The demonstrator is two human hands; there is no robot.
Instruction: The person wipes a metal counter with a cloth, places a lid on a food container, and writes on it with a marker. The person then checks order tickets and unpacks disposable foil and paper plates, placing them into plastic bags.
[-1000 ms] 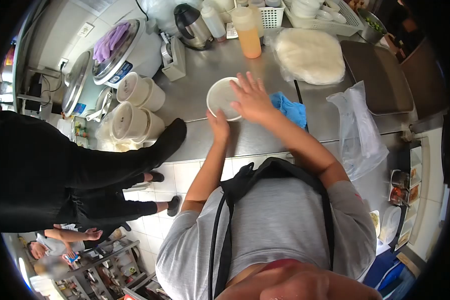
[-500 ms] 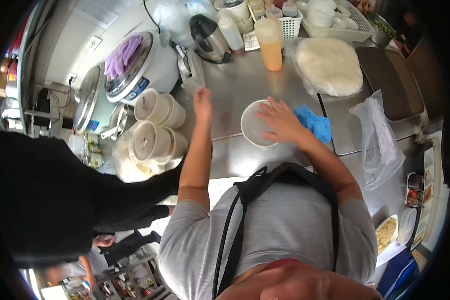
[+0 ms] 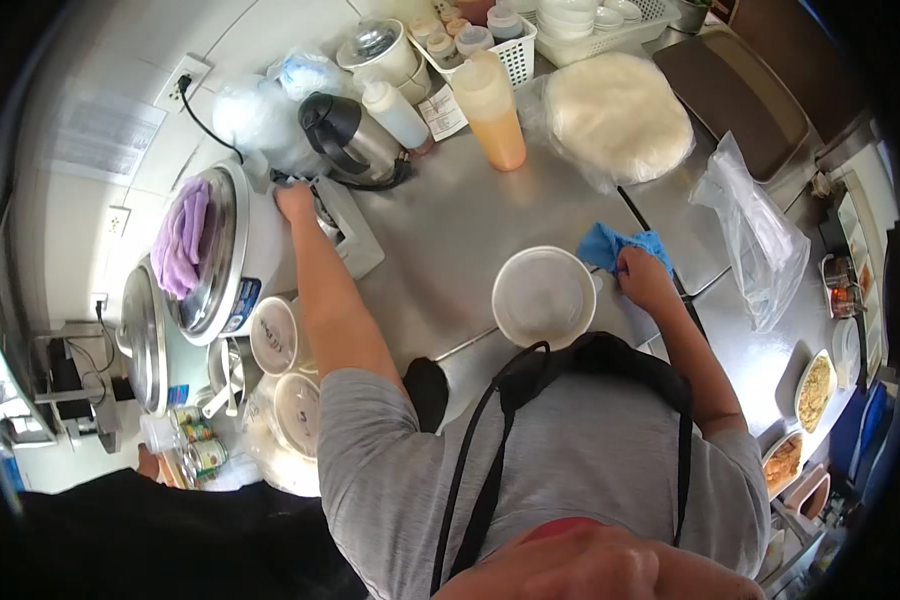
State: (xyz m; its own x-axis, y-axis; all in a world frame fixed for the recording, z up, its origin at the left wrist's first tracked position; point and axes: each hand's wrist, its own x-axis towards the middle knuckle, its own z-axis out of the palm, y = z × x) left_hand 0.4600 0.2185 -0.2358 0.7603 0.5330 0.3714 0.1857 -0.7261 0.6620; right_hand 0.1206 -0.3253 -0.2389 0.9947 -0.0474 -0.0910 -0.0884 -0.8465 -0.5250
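My left hand [image 3: 292,203] reaches to the far end of a grey countertop device [image 3: 348,230], beside the steel kettle [image 3: 355,140]. Its fingertips are mostly hidden there, so its grip is unclear. My right hand [image 3: 645,278] is closed on a crumpled blue cloth [image 3: 610,245] on the steel counter. Close to my body, between my arms, stands a round white tub [image 3: 542,297], with neither hand touching it.
Large rice cookers [image 3: 235,250], one with a purple cloth [image 3: 180,240], and stacked tubs [image 3: 275,335] stand left. An orange squeeze bottle [image 3: 495,130], bagged white rounds [image 3: 615,120], a brown tray [image 3: 735,95] and a plastic bag [image 3: 755,235] lie beyond. A dark-clothed person [image 3: 170,540] is at lower left.
My right hand has left the tub and closed on the blue cloth. My left hand has reached farther to the left, to the grey device. The view has shifted.
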